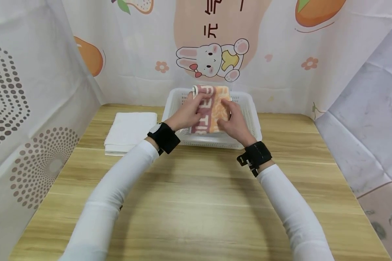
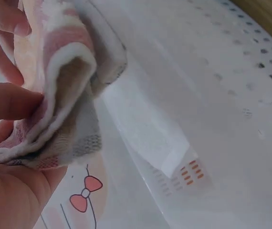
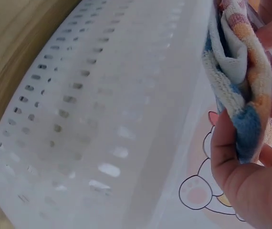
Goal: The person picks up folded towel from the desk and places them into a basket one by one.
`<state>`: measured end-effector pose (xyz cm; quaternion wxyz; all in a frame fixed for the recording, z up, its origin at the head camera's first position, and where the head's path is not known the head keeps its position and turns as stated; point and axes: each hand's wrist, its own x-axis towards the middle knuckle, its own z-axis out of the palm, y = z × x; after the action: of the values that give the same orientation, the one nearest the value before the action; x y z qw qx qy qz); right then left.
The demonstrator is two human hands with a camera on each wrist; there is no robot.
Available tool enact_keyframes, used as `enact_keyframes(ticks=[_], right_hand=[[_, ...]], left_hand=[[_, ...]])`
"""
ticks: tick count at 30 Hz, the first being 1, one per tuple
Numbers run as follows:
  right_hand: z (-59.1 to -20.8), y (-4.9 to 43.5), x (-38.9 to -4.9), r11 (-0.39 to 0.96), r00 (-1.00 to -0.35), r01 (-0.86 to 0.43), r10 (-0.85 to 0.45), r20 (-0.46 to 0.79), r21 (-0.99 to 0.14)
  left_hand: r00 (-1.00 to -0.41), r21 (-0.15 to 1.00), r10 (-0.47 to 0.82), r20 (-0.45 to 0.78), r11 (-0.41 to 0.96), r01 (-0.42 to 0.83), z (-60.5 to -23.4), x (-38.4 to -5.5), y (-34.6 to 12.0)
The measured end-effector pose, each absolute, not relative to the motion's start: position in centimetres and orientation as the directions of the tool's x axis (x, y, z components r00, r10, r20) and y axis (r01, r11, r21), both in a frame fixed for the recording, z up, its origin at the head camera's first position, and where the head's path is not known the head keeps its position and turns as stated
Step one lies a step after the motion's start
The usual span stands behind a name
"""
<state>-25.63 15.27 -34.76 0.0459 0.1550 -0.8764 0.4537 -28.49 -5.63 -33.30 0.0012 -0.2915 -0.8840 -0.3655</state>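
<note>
A folded towel (image 1: 214,112) with purple and orange bands and pale lettering is held above a white perforated plastic basket (image 1: 212,142). My left hand (image 1: 188,113) grips its left side; in the left wrist view the thumb presses the purple face beside a white-edged fold. On the other side my right hand (image 1: 237,123) pinches the orange part. The right wrist view shows the towel's layered edge (image 3: 250,129), orange, white and blue, between thumb and fingers. How much the basket holds beneath the towel is hidden.
To the left of the basket, a folded white cloth (image 1: 132,130) lies on the wooden table (image 1: 189,203). Right behind the basket hangs a white curtain (image 1: 134,47) printed with a rabbit and fruit. More sheeting (image 1: 362,108) borders the table's right side.
</note>
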Motion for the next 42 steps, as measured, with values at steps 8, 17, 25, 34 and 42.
enact_keyframes(ticks=[8,17,25,34,42], right_hand=[[-35.4,15.6,-26.8,0.559,-0.966,-0.249,-0.201,0.162,-0.791],[-36.4,15.9,-27.8,0.584,-0.973,-0.214,-0.203,0.114,-0.783],[-37.4,15.8,-28.1,0.607,-0.979,-0.152,-0.204,0.033,-0.780],[-38.5,16.1,-28.2,0.633,-0.973,-0.170,-0.229,0.027,-0.755],[-38.7,15.9,-28.4,0.675,-0.974,-0.155,-0.228,-0.003,-0.721]], left_hand=[[-0.853,0.675,0.508,0.119,0.589,0.445,-33.7,-29.4,-4.3],[-0.868,0.666,0.495,0.048,0.631,0.397,-34.9,-30.6,-3.4],[-0.880,0.699,0.474,-0.019,0.636,0.327,-36.3,-30.6,-3.5],[-0.879,0.645,0.477,-0.001,0.672,0.363,-37.6,-30.6,-3.6],[-0.914,0.536,0.401,-0.060,0.785,0.310,-38.4,-30.8,-3.7]])
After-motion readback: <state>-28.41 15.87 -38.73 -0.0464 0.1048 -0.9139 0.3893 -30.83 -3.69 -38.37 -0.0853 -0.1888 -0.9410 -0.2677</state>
